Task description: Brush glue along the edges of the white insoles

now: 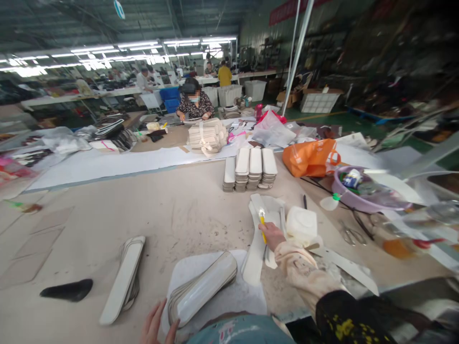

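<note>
While right hand (273, 236) holds brush (262, 220), strips (208, 286) fanned at edges, wide tabletop (158, 210)

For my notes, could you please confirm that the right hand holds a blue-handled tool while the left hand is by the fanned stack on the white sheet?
Not quite: the head view shows a yellow-handled tool, not blue, in the right hand; the left hand is indeed by that fanned stack.

the tool handle (262, 220) is yellow, the bag (309, 157) orange.
</note>
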